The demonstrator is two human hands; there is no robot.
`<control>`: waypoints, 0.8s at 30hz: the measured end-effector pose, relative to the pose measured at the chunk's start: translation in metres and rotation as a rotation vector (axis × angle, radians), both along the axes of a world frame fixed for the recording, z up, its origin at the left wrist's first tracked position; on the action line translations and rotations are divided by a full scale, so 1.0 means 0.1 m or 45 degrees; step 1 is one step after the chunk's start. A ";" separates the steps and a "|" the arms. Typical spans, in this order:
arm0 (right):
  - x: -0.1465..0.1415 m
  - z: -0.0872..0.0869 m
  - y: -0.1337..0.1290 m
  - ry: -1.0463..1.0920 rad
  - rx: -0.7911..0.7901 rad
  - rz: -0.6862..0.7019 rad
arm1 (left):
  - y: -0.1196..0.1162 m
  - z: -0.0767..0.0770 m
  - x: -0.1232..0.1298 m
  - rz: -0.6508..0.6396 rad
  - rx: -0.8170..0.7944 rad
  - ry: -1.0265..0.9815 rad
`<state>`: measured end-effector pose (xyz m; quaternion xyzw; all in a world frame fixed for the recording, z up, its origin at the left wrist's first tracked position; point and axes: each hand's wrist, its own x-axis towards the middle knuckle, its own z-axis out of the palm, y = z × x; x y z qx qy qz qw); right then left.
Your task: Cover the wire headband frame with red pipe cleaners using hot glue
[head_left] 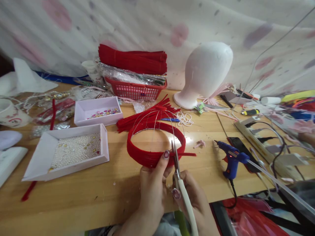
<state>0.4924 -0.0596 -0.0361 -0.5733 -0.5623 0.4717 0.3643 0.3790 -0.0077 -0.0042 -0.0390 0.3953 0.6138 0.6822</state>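
My left hand (154, 188) grips the front of a red fuzzy band (145, 157), a ring with thin wire arches rising over it. The thumb presses on the band's outer face. A loose end of red pipe cleaner (188, 154) sticks out to the right of the ring. My right hand (193, 196) is closed round the pale handles of a pair of scissors (177, 167). The slightly parted blades point away from me and lie across the red strip, close by my left thumb. Some left fingers are hidden behind the band.
A blue glue gun (232, 157) lies at the right beside a black phone (240, 147) and a power strip (261, 141). White trays of beads (105, 144) stand left. Behind are a red basket (135, 90), red pipe cleaners (147, 116) and a white foam head (206, 68).
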 end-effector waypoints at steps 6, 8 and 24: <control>-0.02 -0.08 0.05 -0.043 0.181 0.040 | -0.04 -0.05 0.00 -0.042 0.003 -0.038; -0.03 -0.09 0.07 -0.088 0.223 0.016 | -0.03 -0.05 -0.02 -0.011 0.018 -0.048; 0.44 -0.08 0.39 -0.620 -0.032 -0.548 | -0.02 -0.15 -0.14 0.136 0.135 0.130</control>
